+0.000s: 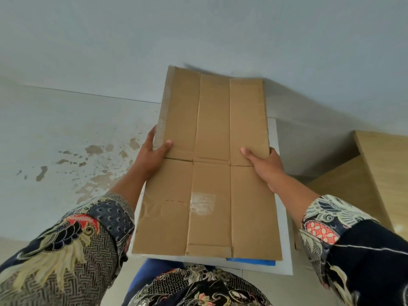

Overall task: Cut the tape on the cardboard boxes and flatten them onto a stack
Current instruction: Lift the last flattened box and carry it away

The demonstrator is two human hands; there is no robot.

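Both hands, left hand (152,154) and right hand (265,165), grasp a flattened cardboard box (209,168) by its edges, thumbs on top, above a white board (284,246).

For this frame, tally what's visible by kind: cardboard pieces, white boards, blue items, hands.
Flattened cardboard boxes: 1, the flattened brown box, held at its side edges
Unflattened cardboard boxes: 1, the brown box at the right
White boards: 1, the white board under the flattened box
Blue items: 1, a blue strip, kind unclear
Hands: 2, left hand, right hand
Total: 6
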